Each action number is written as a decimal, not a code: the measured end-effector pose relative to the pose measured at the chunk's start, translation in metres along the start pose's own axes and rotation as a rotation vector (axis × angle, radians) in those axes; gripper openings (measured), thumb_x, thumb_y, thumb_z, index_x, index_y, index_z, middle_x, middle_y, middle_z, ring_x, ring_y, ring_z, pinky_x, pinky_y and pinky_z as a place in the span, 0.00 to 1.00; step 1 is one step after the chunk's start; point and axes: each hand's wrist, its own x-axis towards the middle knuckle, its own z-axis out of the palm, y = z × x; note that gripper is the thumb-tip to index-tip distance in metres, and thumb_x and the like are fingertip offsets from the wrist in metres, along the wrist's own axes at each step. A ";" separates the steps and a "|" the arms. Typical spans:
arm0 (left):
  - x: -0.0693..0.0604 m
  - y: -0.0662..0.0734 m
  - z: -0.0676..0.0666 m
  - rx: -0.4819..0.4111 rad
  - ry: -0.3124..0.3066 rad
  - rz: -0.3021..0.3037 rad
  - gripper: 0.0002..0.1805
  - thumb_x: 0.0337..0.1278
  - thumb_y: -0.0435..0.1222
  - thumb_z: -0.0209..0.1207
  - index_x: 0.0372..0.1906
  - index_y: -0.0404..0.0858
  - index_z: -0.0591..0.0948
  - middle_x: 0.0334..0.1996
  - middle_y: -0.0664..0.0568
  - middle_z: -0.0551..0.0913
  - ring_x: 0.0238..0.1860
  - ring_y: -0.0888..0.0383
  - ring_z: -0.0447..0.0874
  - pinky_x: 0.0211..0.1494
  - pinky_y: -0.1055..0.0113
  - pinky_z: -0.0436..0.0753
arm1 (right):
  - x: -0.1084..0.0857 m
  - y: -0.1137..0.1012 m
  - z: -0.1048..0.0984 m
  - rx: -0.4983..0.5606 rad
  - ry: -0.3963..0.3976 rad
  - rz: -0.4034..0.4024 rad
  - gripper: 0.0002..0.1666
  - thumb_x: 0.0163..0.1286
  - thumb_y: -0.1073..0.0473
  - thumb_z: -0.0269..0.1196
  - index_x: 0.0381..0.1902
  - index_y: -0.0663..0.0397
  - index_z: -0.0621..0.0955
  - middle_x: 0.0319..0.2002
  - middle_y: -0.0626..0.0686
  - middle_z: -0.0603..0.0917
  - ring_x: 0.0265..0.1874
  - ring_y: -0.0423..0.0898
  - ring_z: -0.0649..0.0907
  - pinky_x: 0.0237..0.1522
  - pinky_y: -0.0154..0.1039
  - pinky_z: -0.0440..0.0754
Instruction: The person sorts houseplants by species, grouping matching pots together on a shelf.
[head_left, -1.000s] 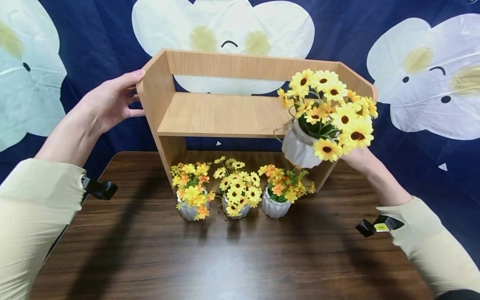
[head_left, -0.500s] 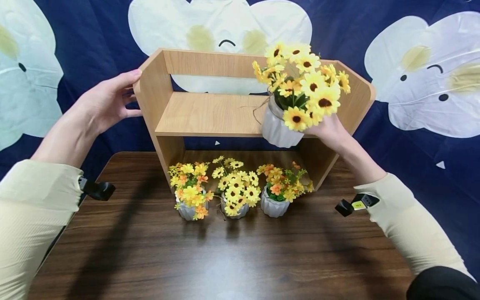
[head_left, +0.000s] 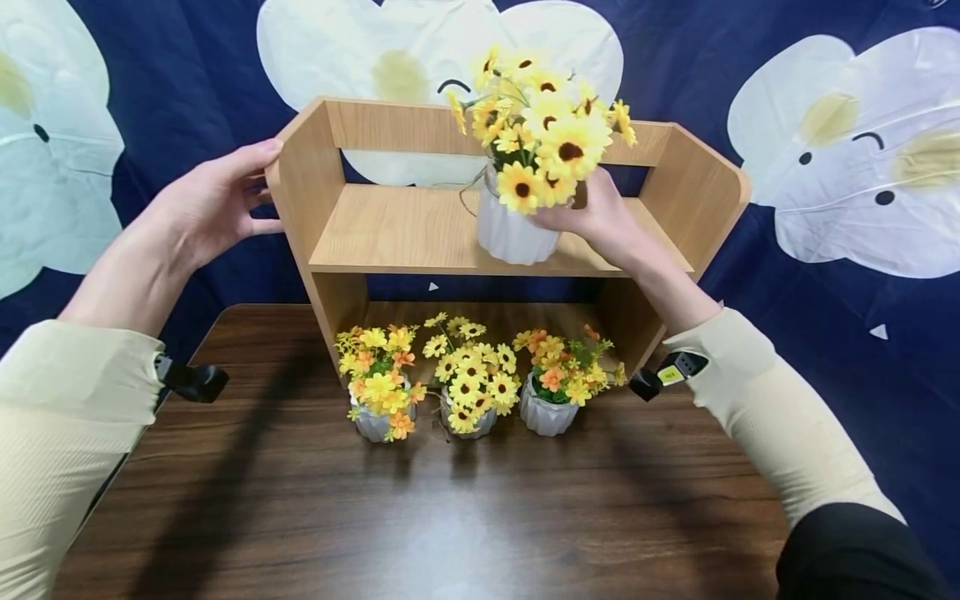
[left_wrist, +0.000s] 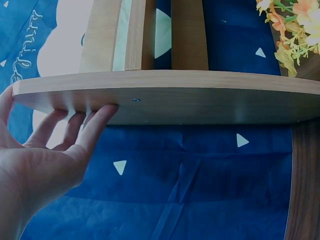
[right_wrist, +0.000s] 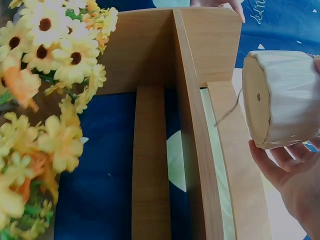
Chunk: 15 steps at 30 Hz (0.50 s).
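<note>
My right hand (head_left: 596, 212) holds a white ribbed flowerpot (head_left: 513, 229) of yellow artificial daisies (head_left: 547, 137) by its side. The pot is in front of or over the upper board of a wooden two-tier shelf (head_left: 401, 225); contact with the board is not certain. In the right wrist view, the pot's round base (right_wrist: 257, 100) shows, with fingers below it and a string hanging off. My left hand (head_left: 210, 200) touches the shelf's left side panel (head_left: 303, 183), thumb at its edge. The left wrist view shows fingertips (left_wrist: 107, 111) against the panel's outer face.
Before the lower tier stand three small potted flower arrangements: an orange-yellow one (head_left: 381, 383), a yellow daisy one (head_left: 472, 383) and another orange-yellow one (head_left: 558, 375). All are on a dark wooden table (head_left: 465, 517). A navy cloth (head_left: 862, 350) with white cloud shapes hangs behind.
My right hand has carried the potted daisies leftward and up, from the shelf's right end to about the middle of the upper tier. The left hand stays on the side panel.
</note>
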 end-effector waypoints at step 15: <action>-0.001 -0.001 0.001 0.008 0.000 0.001 0.32 0.73 0.54 0.56 0.78 0.61 0.62 0.79 0.63 0.53 0.77 0.55 0.50 0.50 0.63 0.79 | 0.039 0.004 0.040 0.052 -0.099 -0.042 0.43 0.62 0.51 0.70 0.74 0.39 0.68 0.69 0.46 0.75 0.68 0.41 0.74 0.73 0.46 0.69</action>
